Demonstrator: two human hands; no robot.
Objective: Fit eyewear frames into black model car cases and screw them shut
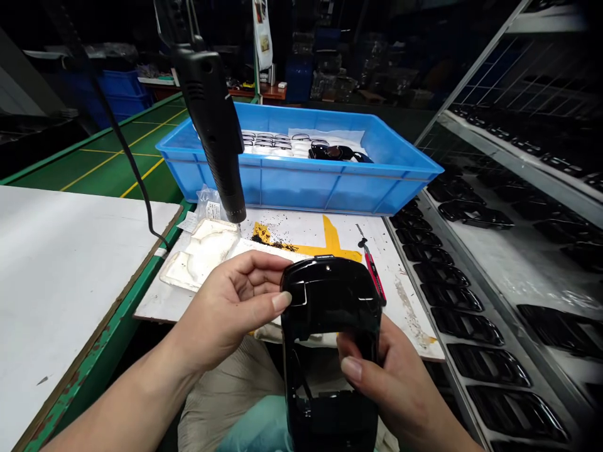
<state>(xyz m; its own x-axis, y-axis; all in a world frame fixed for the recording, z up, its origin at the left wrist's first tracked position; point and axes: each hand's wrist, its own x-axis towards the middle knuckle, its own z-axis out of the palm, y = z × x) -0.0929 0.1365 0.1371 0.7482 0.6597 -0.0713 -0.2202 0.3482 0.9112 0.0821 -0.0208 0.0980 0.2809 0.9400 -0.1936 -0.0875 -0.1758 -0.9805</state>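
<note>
1. Head cam, your hands: you've got a glossy black plastic shell (330,301) up in front of you, right over the bench, with a big open window through its middle. Your left hand (230,311) is curled loosely around its left edge, thumb pressed on the rim. Your right hand (391,383) is wrapped narrowly around the right side, with the thumb lying across the opening.
2. Bench: a red-handled screwdriver (374,273) lies just past your right hand, and a white molded tray (200,251) sits past your left. Black crumbs (268,242) are scattered over yellow tape (330,242).
3. Above that: an electric screwdriver (211,119) hangs on its cord in front of a blue plastic crate (301,188), which holds more black parts (332,152).
4. Off to your right: a metal rack (424,213) is lined with rows of similar black shells (471,326).
</note>
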